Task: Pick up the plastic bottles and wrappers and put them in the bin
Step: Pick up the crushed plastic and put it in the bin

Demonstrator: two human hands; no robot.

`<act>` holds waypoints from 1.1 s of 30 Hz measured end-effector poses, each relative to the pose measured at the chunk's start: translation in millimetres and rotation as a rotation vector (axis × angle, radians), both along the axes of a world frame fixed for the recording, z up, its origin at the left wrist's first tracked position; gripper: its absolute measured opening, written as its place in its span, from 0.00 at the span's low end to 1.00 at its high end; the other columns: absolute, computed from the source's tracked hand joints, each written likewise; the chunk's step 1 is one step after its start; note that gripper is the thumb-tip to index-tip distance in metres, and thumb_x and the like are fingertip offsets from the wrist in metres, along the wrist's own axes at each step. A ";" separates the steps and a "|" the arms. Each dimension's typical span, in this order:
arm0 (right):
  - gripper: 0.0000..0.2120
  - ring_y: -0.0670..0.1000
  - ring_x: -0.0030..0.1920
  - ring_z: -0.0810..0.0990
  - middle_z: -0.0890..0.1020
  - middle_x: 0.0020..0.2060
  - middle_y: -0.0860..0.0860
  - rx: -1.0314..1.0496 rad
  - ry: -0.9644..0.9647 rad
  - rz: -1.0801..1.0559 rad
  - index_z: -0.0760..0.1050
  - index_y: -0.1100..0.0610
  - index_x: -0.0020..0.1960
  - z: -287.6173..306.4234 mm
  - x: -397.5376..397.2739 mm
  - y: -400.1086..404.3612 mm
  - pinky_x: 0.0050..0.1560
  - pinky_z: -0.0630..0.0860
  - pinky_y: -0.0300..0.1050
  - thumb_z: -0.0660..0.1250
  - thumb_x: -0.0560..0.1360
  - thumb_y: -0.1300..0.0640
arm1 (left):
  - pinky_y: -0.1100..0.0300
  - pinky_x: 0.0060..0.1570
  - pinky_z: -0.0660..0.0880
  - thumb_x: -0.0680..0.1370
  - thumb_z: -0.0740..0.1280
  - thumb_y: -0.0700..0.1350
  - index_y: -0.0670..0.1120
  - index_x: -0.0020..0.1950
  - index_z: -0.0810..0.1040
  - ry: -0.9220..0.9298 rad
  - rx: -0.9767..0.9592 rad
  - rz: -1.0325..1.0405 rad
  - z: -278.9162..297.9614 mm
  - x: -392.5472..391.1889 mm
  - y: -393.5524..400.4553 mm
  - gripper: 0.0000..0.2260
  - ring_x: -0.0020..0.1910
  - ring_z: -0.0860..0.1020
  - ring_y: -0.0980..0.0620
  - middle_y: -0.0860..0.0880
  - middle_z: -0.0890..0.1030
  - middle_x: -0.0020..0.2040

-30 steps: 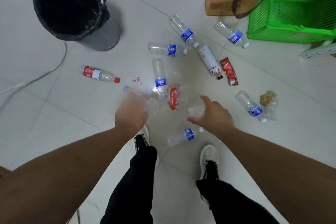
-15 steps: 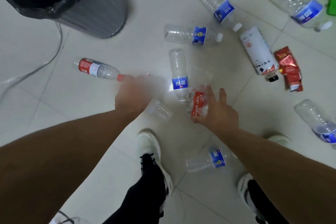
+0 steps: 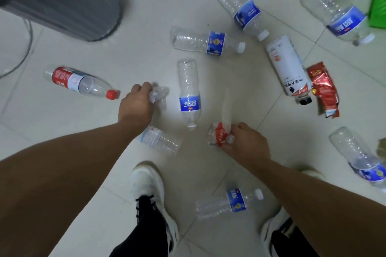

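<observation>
Bin (image 3: 69,6) sits at eleven o'clock, its inside unseen. Left hand (image 3: 135,106) is closed on a crumpled clear wrapper (image 3: 158,95); right hand (image 3: 246,142) clutches a red-labelled wrapper (image 3: 219,134). Bottles (image 3: 189,92) litter the floor (image 3: 104,152) from nine round to five; most remains.

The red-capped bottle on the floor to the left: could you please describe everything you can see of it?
The red-capped bottle is clear plastic and looks empty, with a red and white label round its base end. It lies on its side on the pale tiled floor, cap on and pointing toward the left hand, which does not touch it. Nothing else touches it.
</observation>
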State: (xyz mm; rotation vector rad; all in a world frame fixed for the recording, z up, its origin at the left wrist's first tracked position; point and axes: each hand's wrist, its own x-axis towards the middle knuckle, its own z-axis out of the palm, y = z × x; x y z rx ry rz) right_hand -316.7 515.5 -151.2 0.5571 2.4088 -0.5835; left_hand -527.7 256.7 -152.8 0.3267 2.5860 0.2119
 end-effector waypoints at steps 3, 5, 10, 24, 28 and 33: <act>0.24 0.51 0.41 0.80 0.74 0.43 0.46 0.032 -0.001 0.032 0.79 0.48 0.55 35.0 3.9 11.4 0.41 0.74 0.46 0.69 0.73 0.30 | 0.42 0.44 0.76 0.81 0.67 0.41 0.44 0.64 0.75 0.046 0.032 0.015 35.8 6.7 2.7 0.11 0.46 0.79 0.33 0.39 0.77 0.56; 0.25 0.49 0.40 0.77 0.74 0.44 0.46 0.051 -0.009 0.020 0.79 0.48 0.56 69.6 3.6 16.8 0.41 0.74 0.46 0.69 0.73 0.29 | 0.41 0.45 0.77 0.80 0.69 0.41 0.45 0.63 0.75 0.054 0.063 0.046 70.7 11.9 2.7 0.12 0.48 0.78 0.33 0.40 0.77 0.57; 0.26 0.48 0.40 0.80 0.76 0.43 0.45 0.055 0.019 0.013 0.79 0.46 0.55 185.5 -12.9 23.7 0.45 0.81 0.48 0.67 0.71 0.26 | 0.42 0.45 0.77 0.78 0.72 0.40 0.45 0.63 0.75 0.064 0.118 0.123 179.7 28.6 -6.5 0.14 0.46 0.79 0.34 0.40 0.77 0.60; 0.21 0.47 0.40 0.80 0.74 0.40 0.42 0.055 0.120 0.130 0.75 0.43 0.44 508.3 -156.6 -51.1 0.45 0.77 0.46 0.65 0.70 0.25 | 0.47 0.45 0.78 0.81 0.69 0.44 0.51 0.63 0.75 0.098 0.295 0.511 491.8 12.1 -93.9 0.11 0.46 0.79 0.41 0.48 0.76 0.55; 0.22 0.51 0.41 0.80 0.80 0.35 0.46 0.104 0.160 0.164 0.77 0.49 0.38 559.7 -206.1 -84.7 0.48 0.76 0.49 0.67 0.72 0.29 | 0.50 0.44 0.76 0.81 0.67 0.42 0.52 0.62 0.75 0.135 0.342 0.559 548.1 -14.1 -126.0 0.11 0.45 0.78 0.44 0.50 0.76 0.55; 0.17 0.45 0.36 0.78 0.81 0.34 0.43 -0.063 0.108 -0.041 0.77 0.48 0.42 601.7 -251.7 -118.4 0.33 0.68 0.42 0.71 0.70 0.34 | 0.50 0.43 0.77 0.80 0.68 0.43 0.54 0.59 0.73 0.140 0.375 0.619 598.1 -48.8 -148.1 0.10 0.44 0.78 0.48 0.53 0.74 0.53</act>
